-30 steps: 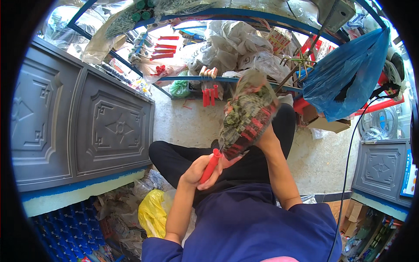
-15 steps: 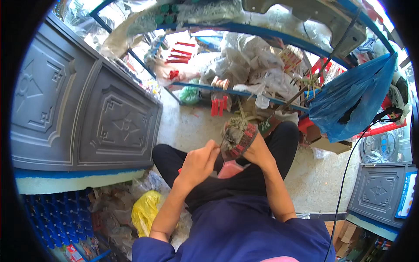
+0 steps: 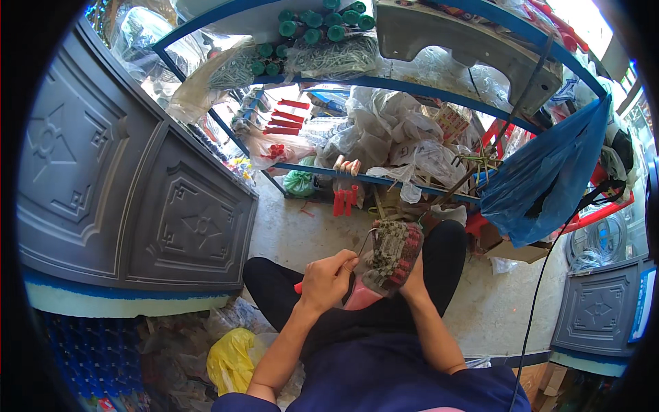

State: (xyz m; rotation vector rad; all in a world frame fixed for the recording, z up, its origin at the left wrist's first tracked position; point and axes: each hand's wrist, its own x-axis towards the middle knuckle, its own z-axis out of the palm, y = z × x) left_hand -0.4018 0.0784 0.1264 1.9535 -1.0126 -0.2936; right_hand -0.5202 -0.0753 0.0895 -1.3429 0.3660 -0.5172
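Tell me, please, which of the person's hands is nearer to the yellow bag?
Left. The left hand, gripping a red-handled tool, is ahead and to the right of the yellow bag; the right hand, holding a muddy sole, lies farther to the right.

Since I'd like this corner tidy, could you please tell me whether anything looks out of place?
Yes: the shoe-like object in the right hand has a grey-green, crusted-looking face, as if dirty. Small red scraps lie on the floor by the blue rack, like litter.
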